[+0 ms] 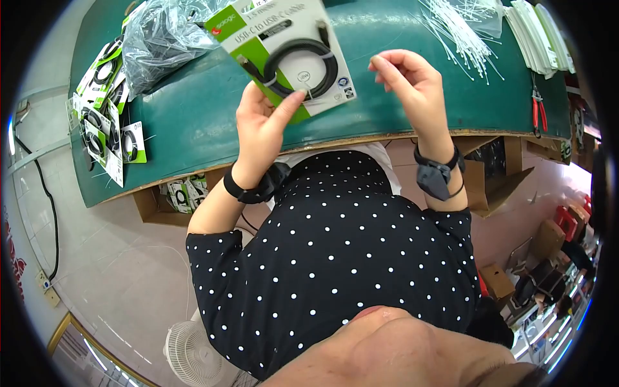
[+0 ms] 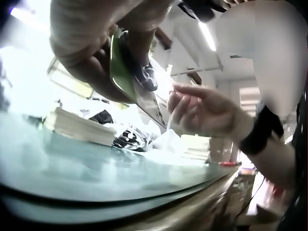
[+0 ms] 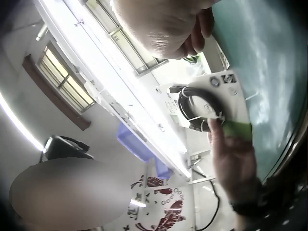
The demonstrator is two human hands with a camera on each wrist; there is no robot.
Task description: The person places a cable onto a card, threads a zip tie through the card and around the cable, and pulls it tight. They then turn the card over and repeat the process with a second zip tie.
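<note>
My left hand [image 1: 261,129] holds up a cable pack, a white and green card [image 1: 338,106] printed "USB-C to USB-C Cable". Its thumb presses on the front, with the other fingers behind the card. A coiled black cable [image 1: 331,68] is fixed to the card, and a thin white tie [image 3: 195,118] crosses the coil. To the right of the card, apart from it, my right hand [image 1: 419,84] is raised. Its fingers are loosely bent and the thumb lies near the index fingertip; no object shows between them in the head view.
Many packed cables [image 1: 97,138] lie at the table's left end beside a grey plastic bag [image 1: 158,55]. White cable ties [image 1: 458,35] are spread at the back right, near stacked cards [image 1: 532,39] and red-handled pliers [image 1: 539,113]. Open cardboard boxes [image 1: 477,187] stand under the green table's [image 1: 213,122] edge.
</note>
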